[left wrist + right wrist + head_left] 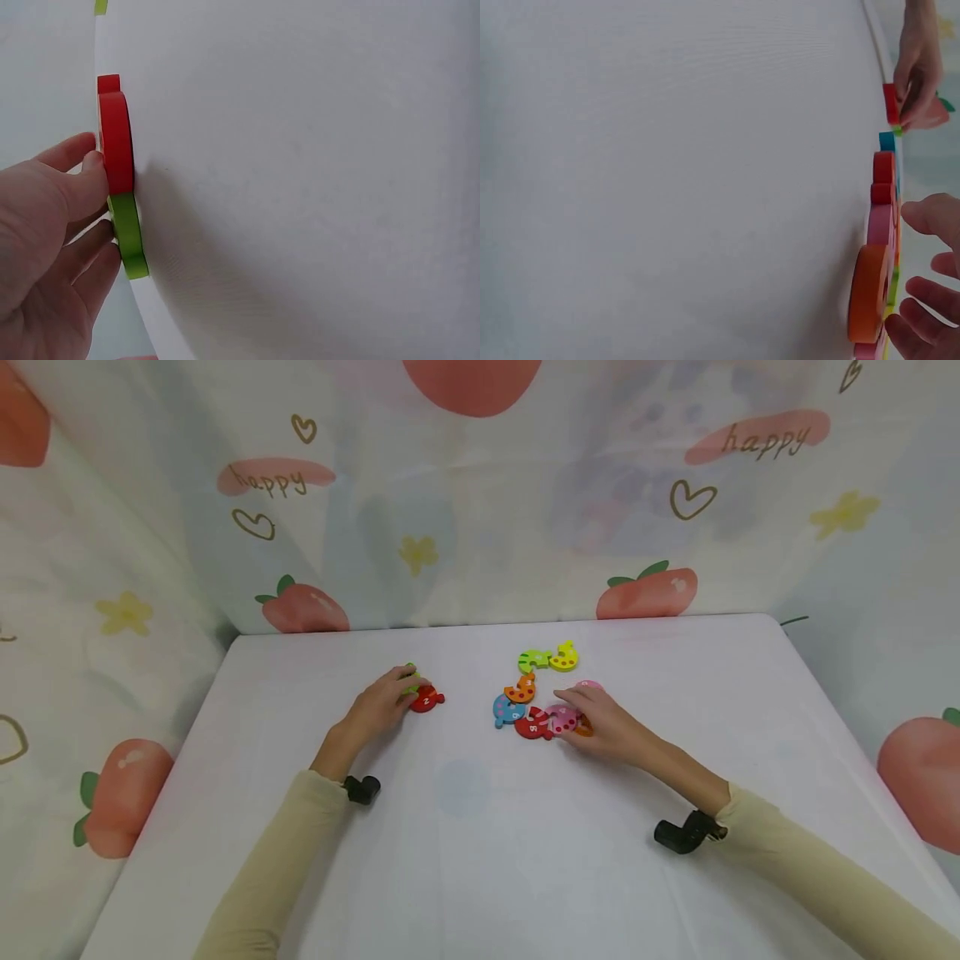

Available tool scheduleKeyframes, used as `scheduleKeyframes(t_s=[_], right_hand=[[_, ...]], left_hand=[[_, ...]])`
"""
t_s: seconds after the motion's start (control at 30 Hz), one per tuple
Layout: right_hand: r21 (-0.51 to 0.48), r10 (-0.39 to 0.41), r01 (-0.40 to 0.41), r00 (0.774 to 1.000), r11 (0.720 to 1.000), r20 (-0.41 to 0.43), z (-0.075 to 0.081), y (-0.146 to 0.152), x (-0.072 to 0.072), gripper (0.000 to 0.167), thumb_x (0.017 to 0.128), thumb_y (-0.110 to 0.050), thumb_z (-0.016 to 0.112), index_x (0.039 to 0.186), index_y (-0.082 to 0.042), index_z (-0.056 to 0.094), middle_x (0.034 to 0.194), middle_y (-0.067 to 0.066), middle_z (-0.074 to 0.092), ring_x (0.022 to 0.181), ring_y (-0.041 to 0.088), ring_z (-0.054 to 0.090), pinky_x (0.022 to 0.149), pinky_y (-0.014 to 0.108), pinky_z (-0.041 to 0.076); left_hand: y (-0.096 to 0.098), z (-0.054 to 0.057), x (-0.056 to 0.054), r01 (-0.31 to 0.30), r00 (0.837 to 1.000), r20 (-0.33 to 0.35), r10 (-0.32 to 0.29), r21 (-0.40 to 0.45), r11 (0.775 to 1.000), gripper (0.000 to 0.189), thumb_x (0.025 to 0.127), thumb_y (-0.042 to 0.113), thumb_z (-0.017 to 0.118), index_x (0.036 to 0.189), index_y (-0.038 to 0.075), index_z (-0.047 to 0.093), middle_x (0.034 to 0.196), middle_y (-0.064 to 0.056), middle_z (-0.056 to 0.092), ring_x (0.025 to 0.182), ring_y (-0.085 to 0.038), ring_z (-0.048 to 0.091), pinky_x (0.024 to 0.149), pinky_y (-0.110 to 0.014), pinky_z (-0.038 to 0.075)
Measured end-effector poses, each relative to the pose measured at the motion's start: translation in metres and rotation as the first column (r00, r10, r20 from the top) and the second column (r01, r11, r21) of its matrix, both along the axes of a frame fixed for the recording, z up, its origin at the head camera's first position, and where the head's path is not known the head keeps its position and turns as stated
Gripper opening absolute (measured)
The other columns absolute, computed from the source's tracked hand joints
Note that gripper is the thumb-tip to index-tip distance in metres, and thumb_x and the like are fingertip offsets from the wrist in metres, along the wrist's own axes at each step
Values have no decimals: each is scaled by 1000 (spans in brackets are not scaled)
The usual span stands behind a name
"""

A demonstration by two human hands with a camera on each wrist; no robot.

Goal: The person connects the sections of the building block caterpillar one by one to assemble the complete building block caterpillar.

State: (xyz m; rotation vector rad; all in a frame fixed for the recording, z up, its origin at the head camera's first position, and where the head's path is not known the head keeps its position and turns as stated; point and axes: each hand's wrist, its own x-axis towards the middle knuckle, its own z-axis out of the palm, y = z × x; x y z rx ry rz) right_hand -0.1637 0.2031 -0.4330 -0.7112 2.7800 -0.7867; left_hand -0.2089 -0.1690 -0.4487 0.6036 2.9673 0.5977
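Now | left hand (382, 702) angled forward, grip pinching red "2" piece (427, 699) | right hand (609, 722) angled inward, grip spread

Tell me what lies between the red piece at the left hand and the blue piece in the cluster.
Nothing: the head view shows only bare white tabletop between the red piece at the left hand and the blue piece.

From the head we look forward and down, with most of the bench (480, 877) before us. Our wrist cameras look low along it, near to the left fingers (99, 289) and right fingers (934, 298). All three views share the red piece (890, 103), which the right wrist sees from farther.
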Motion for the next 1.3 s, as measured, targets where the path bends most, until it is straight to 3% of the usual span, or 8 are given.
scheduleKeyframes(t_s=[0.2,0.4,0.6,0.9,1.07,1.3], right_hand=[[12,-17,17,1000,1000,-2,-6,11,1,68,83,-17,75,143,-5,45,141,20,47,133,38,40,101,56,47],[-4,-19,19,1000,1000,5,-3,12,-1,68,83,-16,75,143,-5,44,141,19,46,131,36,41,100,54,48],[-29,-6,6,1000,1000,6,1,10,-3,68,84,-16,74,143,-5,43,142,19,45,130,36,42,98,54,49],[-205,-16,26,999,978,52,-2,-21,-21,61,88,-16,70,142,-2,44,141,21,48,126,38,50,96,51,51],[-93,-19,21,1000,995,17,-2,-38,-39,44,92,-11,64,135,-4,55,139,22,49,127,38,48,97,50,51],[69,-51,46,996,997,67,0,-51,-52,27,91,-11,66,117,-4,70,134,19,51,121,34,54,95,44,53]], left_hand=[[4,5,3,-22,1000,18,23,-39,999,37,93,10,64,129,15,63,148,-14,46,137,-34,43,108,-48,43],[8,6,3,-43,997,59,43,-2,999,37,93,22,66,129,13,63,146,-17,44,134,-37,42,108,-48,43],[9,4,2,-38,998,60,37,22,999,36,92,22,67,127,13,63,141,-18,44,130,-36,43,105,-47,46],[5,3,3,-49,997,62,48,10,999,35,93,23,65,127,15,62,142,-16,44,131,-34,44,105,-47,46],[2,8,1,-34,998,53,34,-6,999,35,93,23,65,126,16,62,143,-12,45,133,-31,46,106,-46,45],[-3,7,3,-21,998,54,21,0,1000,34,93,20,65,126,14,61,142,-13,46,131,-31,50,106,-45,45]])
